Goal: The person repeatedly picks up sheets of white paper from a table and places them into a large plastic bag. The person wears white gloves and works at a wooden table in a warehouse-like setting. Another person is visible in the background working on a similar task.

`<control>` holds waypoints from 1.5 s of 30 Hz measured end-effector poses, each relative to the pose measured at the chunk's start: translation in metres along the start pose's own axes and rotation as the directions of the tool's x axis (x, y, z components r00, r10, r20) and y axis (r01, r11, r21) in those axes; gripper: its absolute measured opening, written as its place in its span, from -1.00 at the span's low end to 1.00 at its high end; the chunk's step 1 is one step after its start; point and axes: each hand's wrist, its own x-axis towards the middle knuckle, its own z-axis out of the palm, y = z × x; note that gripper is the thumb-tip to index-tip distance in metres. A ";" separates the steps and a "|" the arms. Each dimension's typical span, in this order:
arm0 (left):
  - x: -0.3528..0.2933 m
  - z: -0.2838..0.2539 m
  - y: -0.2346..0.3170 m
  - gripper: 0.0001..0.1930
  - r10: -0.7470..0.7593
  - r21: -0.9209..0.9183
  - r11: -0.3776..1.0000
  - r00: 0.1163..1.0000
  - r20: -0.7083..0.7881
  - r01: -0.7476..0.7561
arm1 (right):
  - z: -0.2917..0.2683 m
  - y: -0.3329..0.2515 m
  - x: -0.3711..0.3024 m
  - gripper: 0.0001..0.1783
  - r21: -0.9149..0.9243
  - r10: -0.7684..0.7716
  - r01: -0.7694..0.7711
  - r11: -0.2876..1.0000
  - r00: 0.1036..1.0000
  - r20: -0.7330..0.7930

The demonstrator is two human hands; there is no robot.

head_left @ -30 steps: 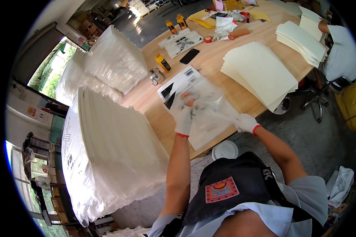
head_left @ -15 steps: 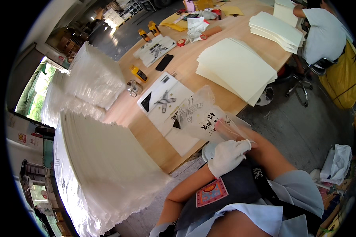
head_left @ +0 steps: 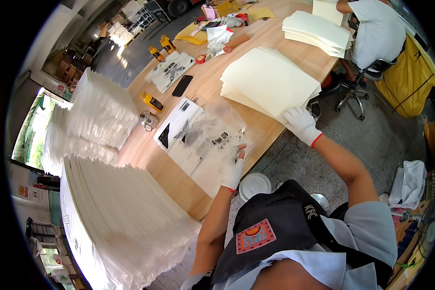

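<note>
A transparent plastic bag [head_left: 227,123] with dark printing and a crossed-pencil drawing lies over a pile of similar white printed bags [head_left: 171,126] at the table's near edge. My left hand [head_left: 233,169], in a white glove with bare fingertips, pinches this bag near its right-hand side; part of the hand is blurred by the film. To the right, my right hand [head_left: 302,126], gloved in white with a red cuff, grips the near corner of a fanned stack of cream paper sheets [head_left: 270,82]. The undersides of its fingers are hidden.
Tall stacks of plastic-wrapped sheets [head_left: 125,208] stand along the left. On the table are a phone [head_left: 182,86], an orange bottle [head_left: 152,102], a glass jar [head_left: 149,121] and a tape roll [head_left: 200,59]. Another person [head_left: 377,34] sits at far right, beside a yellow sack [head_left: 411,82].
The plastic bag, earlier lifted between both hands near my body, now lies on the pile. My right hand has let go of it and moved right to the paper stack.
</note>
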 end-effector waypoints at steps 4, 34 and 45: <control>0.010 0.009 0.012 -0.77 -0.056 -0.150 0.986 0.992 0.110 0.072 | 0.002 0.024 0.002 -0.77 0.042 -0.086 0.082 0.996 0.993 0.084; 0.002 0.027 0.047 -0.09 -0.100 -0.053 0.991 0.953 0.287 0.120 | -0.022 -0.084 -0.025 -0.59 0.824 0.371 -0.554 0.123 0.795 0.479; 0.003 0.009 0.050 -0.26 -0.158 -0.528 0.789 0.933 0.322 0.315 | -0.005 -0.091 -0.021 -0.66 0.540 0.429 -0.570 0.620 0.822 0.374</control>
